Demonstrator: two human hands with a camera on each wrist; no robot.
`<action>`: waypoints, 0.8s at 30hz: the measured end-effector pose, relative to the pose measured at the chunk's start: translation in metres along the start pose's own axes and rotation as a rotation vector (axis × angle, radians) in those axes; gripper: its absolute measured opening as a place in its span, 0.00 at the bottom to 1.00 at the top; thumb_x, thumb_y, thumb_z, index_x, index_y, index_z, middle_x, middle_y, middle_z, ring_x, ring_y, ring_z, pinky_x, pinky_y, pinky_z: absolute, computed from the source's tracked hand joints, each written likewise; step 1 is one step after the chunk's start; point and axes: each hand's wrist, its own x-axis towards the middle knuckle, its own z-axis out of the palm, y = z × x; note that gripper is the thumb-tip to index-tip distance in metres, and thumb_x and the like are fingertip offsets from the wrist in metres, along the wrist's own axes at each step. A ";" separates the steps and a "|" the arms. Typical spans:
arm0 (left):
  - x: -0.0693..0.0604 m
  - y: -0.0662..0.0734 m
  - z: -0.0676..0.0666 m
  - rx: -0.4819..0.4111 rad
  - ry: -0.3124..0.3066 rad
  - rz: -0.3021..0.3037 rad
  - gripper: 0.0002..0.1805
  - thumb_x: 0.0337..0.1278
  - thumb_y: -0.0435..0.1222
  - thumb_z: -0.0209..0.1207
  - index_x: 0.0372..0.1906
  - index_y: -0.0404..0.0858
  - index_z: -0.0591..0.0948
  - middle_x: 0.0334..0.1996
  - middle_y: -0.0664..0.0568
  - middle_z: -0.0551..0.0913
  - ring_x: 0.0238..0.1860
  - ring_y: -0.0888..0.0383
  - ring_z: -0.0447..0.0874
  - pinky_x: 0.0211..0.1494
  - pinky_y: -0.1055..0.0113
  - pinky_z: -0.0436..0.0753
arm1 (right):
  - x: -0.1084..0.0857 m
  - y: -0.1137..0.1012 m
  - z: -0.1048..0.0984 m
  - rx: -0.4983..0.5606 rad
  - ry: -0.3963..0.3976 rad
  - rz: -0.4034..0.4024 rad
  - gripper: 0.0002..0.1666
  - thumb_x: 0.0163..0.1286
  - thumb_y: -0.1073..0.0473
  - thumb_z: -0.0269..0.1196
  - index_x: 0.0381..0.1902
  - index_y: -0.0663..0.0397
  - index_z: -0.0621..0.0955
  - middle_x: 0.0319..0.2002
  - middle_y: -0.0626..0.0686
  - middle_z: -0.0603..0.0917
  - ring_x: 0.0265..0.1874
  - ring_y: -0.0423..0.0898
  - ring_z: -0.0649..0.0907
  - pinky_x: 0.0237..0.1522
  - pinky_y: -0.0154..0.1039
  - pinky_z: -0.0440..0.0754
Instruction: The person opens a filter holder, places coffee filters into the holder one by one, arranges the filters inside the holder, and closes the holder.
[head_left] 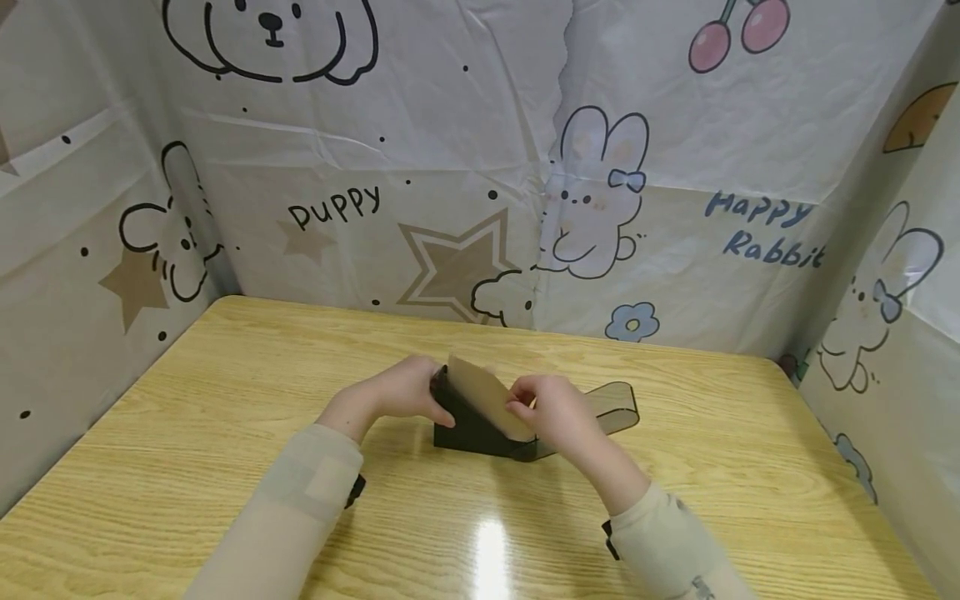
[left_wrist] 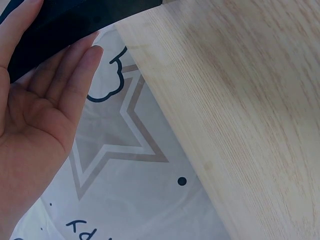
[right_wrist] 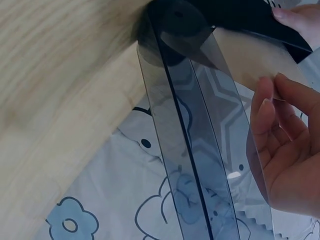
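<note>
A black wedge-shaped box [head_left: 472, 432] stands on the table, its flap-like clear smoky lid [head_left: 617, 404] swung out to the right. A thin tan sheet [head_left: 483, 396], paper-like, rises at a slant from the box's sloping top. My left hand [head_left: 408, 387] grips the box's raised left end, thumb on the near side and fingers on the far side; in the left wrist view the fingers lie along the black wall [left_wrist: 95, 15]. My right hand [head_left: 551, 410] pinches the sheet's right edge between thumb and fingers, the clear lid beside it in the right wrist view.
The box sits on a light wood-grain table [head_left: 225, 500]. Behind it and at both sides hangs a pale printed cloth [head_left: 450, 125] with cartoon animals. A bright light reflection [head_left: 491, 558] lies on the tabletop in front of the box.
</note>
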 end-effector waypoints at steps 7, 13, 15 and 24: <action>0.001 0.000 0.001 0.007 0.006 -0.005 0.13 0.41 0.34 0.71 0.27 0.38 0.75 0.24 0.56 0.74 0.25 0.62 0.66 0.31 0.69 0.69 | 0.000 0.000 0.009 -0.019 -0.023 0.022 0.04 0.60 0.61 0.65 0.26 0.51 0.82 0.24 0.46 0.82 0.23 0.38 0.76 0.27 0.34 0.73; 0.000 0.000 0.001 0.004 0.010 -0.007 0.13 0.41 0.34 0.71 0.26 0.38 0.76 0.21 0.57 0.71 0.23 0.62 0.65 0.29 0.69 0.68 | 0.000 0.001 0.014 -0.039 -0.040 0.029 0.05 0.59 0.60 0.66 0.25 0.50 0.80 0.23 0.45 0.82 0.22 0.39 0.75 0.26 0.34 0.71; 0.000 0.001 0.001 0.003 0.012 -0.009 0.13 0.41 0.34 0.71 0.26 0.38 0.76 0.20 0.56 0.70 0.22 0.62 0.64 0.28 0.70 0.67 | -0.001 0.001 0.015 -0.046 -0.047 0.027 0.05 0.59 0.60 0.66 0.25 0.50 0.80 0.23 0.45 0.81 0.22 0.39 0.75 0.26 0.34 0.71; 0.000 0.001 0.001 0.010 0.011 -0.011 0.13 0.41 0.34 0.71 0.26 0.38 0.76 0.19 0.57 0.68 0.20 0.62 0.62 0.28 0.70 0.67 | 0.000 0.002 0.020 -0.105 -0.049 0.023 0.05 0.59 0.59 0.67 0.25 0.49 0.80 0.20 0.44 0.79 0.20 0.39 0.73 0.22 0.34 0.69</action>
